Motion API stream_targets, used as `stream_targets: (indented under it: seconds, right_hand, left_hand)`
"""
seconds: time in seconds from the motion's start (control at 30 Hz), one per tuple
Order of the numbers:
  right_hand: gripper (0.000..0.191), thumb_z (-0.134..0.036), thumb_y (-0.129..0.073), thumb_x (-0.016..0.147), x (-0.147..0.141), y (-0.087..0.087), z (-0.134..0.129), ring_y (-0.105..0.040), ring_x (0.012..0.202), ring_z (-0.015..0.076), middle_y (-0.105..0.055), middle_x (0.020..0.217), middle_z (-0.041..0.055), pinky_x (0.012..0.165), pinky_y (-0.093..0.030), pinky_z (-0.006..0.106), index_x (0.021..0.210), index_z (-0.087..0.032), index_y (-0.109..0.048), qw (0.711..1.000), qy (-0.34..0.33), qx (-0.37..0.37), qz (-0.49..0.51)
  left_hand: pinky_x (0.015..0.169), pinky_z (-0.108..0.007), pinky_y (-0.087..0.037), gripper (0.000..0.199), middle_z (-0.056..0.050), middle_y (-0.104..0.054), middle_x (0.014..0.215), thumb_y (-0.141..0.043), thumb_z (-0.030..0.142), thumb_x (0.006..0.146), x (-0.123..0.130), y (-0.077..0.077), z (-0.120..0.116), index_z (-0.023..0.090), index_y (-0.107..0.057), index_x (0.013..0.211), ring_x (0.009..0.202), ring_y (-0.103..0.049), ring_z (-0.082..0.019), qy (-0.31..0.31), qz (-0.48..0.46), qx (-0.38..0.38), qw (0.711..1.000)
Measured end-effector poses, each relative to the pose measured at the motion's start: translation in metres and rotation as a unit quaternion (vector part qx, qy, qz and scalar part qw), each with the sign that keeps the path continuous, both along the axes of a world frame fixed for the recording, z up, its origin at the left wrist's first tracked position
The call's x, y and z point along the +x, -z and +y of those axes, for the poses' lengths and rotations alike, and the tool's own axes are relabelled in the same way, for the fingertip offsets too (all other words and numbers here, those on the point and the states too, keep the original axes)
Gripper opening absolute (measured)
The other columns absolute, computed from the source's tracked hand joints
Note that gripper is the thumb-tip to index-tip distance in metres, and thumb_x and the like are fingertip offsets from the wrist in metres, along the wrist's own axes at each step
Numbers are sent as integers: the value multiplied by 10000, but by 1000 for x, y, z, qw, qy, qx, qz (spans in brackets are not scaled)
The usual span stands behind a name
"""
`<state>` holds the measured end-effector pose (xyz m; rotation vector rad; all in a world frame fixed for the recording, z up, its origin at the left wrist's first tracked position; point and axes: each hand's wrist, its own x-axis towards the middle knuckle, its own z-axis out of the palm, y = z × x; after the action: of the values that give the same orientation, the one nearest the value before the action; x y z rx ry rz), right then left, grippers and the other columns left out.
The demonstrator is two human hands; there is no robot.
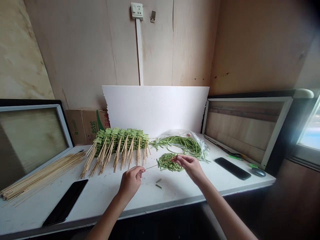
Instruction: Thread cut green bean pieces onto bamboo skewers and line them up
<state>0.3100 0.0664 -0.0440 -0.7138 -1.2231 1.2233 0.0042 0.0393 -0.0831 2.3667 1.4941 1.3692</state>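
A thin bamboo skewer [153, 166] slants up to the right between my hands, above the white table. My left hand [131, 181] is closed in a pinch on its near end. At the other end, the fingertips of my right hand [190, 165] are pressed together on the skewer; whether a bean piece is also between them I cannot tell. Just behind lies a heap of cut green bean pieces [170, 163], partly covered by the right fingers. Two loose bean pieces [158, 184] rest on the table in front of the heap.
Stacked skewers of beans [122, 138] stand at the back left. Bare skewers [45, 171] lie at far left, near a black phone [65, 202]. Long uncut beans [182, 144] sit in a plastic bag [203, 146]. Another phone [233, 168] and a mouse [258, 172] are right.
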Motion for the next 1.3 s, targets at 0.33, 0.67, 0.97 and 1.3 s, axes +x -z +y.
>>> stream_targets:
  seconds: [0.33,0.67,0.97,1.3]
  right_hand:
    - [337,-498,-849,767,2,-1,-2,-746,1010,304,-816,988,110,871,-561,402,948,-215,-818,999,-7,-17,-49]
    - [331,-490,-904,678,-11,1,0,-693,1001,274,-783,942,73,666,-524,297,871,-241,-801,996,50,-60,40]
    - [344,-515,-891,698,-16,1,-5,-584,640,166,-761,958,52,637,-460,335,884,-239,-804,995,96,-25,2]
    - [337,-550,-845,744,-60,18,-23,-639,834,227,-741,914,64,755,-502,352,713,-223,-771,995,83,-13,-53]
  left_hand:
    - [668,-242,-480,296,-16,-684,713,-440,76,901,-2,3,2,194,-711,883,656,-647,-153,3,1,6,1000]
    - [705,-249,-527,357,-29,-727,787,-413,23,858,1,5,2,198,-717,926,713,-696,-161,17,-24,6,1000]
    - [684,-251,-540,430,-39,-752,818,-402,-43,771,5,7,-1,202,-722,921,721,-707,-166,9,-16,29,999]
    - [668,-235,-493,353,-22,-711,743,-428,2,858,20,1,-11,205,-713,902,695,-685,-164,16,-37,11,999]
